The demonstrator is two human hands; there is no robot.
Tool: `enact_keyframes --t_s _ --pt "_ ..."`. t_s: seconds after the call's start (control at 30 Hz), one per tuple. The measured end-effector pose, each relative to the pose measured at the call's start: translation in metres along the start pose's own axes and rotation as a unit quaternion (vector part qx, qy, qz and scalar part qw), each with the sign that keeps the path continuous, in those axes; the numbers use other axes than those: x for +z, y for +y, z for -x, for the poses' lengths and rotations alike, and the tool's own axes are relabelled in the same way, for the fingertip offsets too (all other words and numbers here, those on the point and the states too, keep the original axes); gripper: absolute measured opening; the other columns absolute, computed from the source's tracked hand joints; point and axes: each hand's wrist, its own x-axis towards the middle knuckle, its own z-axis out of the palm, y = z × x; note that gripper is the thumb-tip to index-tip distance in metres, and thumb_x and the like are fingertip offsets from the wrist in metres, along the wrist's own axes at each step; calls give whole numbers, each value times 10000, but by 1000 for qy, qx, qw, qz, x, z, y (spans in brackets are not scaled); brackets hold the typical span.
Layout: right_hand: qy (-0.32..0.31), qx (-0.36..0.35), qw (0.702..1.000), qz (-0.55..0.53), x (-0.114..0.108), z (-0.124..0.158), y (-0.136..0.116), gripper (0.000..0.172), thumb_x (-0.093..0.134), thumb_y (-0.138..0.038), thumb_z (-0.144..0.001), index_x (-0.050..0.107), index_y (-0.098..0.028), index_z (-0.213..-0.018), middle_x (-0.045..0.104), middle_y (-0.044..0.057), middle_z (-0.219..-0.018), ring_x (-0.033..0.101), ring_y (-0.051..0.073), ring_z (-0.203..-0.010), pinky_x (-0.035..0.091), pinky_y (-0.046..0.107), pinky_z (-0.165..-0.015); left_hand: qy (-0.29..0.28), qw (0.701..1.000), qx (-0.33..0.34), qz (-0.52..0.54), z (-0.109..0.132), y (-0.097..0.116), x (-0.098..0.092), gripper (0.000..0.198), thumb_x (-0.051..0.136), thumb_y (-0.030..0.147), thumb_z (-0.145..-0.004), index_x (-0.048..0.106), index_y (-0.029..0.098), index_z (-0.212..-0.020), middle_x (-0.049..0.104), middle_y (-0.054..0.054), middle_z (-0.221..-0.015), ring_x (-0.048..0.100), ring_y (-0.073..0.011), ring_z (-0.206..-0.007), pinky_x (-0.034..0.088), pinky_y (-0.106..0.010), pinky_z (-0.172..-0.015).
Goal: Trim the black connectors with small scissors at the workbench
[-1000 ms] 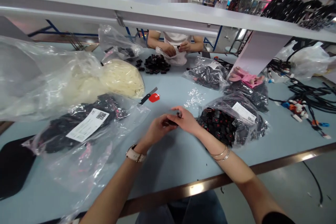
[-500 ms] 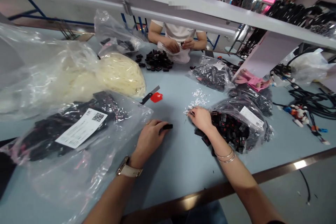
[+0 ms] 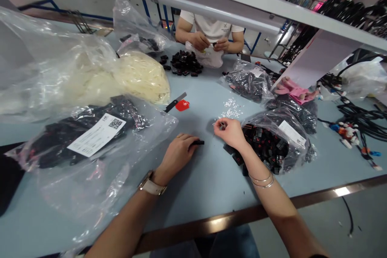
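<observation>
My left hand (image 3: 179,154), with a watch on its wrist, is closed on a small black connector (image 3: 198,142) just above the blue-grey table. To its right, my right hand (image 3: 230,132) has thumb and fingers pinched together beside a scatter of small white pieces (image 3: 231,109); what lies between the fingertips is too small to name. Black connectors (image 3: 266,149) spill from an open clear bag just right of that hand. Beyond my left hand, a knife (image 3: 176,102) lies against a red piece (image 3: 182,105).
A labelled bag of black parts (image 3: 96,135) and a bag of cream pieces (image 3: 142,76) fill the left side. Across the table, a person's hands (image 3: 211,43) work beside a black pile (image 3: 186,63). Pink gloves (image 3: 298,90) and cables (image 3: 359,113) lie right. A shelf (image 3: 256,2) crosses above.
The view has shifted slightly, so the table's contents appear higher and a little to the right. My left hand still grips the black connector, and my right hand's fingers have curled closer together.
</observation>
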Motion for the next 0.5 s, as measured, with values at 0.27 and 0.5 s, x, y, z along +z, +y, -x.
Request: enact_keyframes --t_s 0.27,0.5 --pt "-70 152 882 -440 48 24 -17 190 684 -272 -543 627 -168 -692 426 -94 -442 317 47 -413 227 209 -419 -4 1000 -21 6 -1 1 -8 179 590 145 -823 701 192 -955 715 -56 -881 637 -227 -847 509 -354 -787" --pt "-27 184 848 -496 61 18 0 293 773 -305 -509 640 -158 -726 461 -85 -494 310 28 -420 176 194 -391 -4 1000 -23 15 -1 0 -10 190 590 132 -817 693 191 -965 718 -50 -880 641 -225 -860 519 -357 -797"
